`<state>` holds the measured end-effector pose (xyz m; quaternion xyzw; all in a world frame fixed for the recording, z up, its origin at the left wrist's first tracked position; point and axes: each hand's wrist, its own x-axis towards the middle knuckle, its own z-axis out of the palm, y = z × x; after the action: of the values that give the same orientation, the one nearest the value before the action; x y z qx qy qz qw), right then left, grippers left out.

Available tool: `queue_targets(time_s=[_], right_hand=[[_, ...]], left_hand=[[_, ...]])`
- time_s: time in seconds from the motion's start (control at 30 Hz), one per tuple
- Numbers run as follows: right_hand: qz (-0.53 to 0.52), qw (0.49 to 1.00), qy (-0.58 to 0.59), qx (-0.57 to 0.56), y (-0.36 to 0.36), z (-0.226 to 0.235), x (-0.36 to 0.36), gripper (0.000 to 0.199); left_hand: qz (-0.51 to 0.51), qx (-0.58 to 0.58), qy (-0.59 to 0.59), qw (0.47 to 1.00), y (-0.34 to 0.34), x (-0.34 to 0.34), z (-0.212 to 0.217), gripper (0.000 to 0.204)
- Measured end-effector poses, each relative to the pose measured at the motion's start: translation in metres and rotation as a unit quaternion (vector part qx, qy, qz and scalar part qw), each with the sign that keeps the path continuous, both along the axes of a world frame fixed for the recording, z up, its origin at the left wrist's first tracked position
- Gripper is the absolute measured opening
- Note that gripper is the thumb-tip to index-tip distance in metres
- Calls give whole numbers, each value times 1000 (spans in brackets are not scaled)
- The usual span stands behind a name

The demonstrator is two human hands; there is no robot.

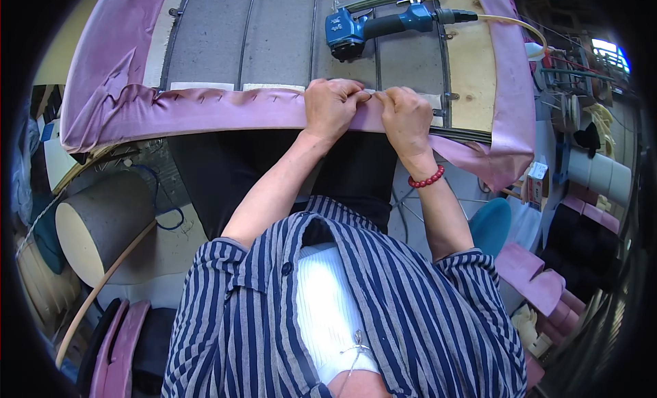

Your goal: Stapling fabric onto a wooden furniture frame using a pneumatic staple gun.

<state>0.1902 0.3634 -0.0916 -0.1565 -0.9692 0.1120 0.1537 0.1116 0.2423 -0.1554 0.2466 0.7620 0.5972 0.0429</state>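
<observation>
A seat frame lies underside up before me, with pink upholstery fabric (260, 114) folded over its near edge. My left hand (331, 107) pinches the fabric's edge near the middle of that side. Close beside it, my right hand (407, 117), below a red bead bracelet (426, 177), grips the same edge with curled fingers. Several staples show along the folded fabric left of my hands. On the grey webbing panel (280, 45), crossed by dark metal wires, rests a blue staple gun (383, 27) with its air hose running off to the right. Neither hand touches it.
Loose pink fabric hangs at the frame's near right corner and bunches at the near left corner. A large grey roll (102, 223) stands at left beside a curved wooden strip (106, 281). Pink padded pieces (534, 281) and white rolls (602, 175) sit at right.
</observation>
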Motion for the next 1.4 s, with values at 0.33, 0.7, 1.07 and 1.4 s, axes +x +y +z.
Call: queue_targets(time_s=[0.33, 0.7, 1.07, 1.4], right_hand=[[-26, 997, -2, 67, -7, -10, -7, 17], [-39, 994, -41, 95, -9, -11, -9, 15], [37, 988, -23, 148, 1, -14, -10, 14], [186, 959, -31, 210, 27, -3, -4, 4]], left_hand=[[39, -50, 97, 993, 7, -4, -5, 10], [21, -93, 42, 995, 9, -9, -6, 15], [21, -136, -30, 990, 14, -13, 0, 21], [14, -145, -36, 989, 13, -14, 2, 24]])
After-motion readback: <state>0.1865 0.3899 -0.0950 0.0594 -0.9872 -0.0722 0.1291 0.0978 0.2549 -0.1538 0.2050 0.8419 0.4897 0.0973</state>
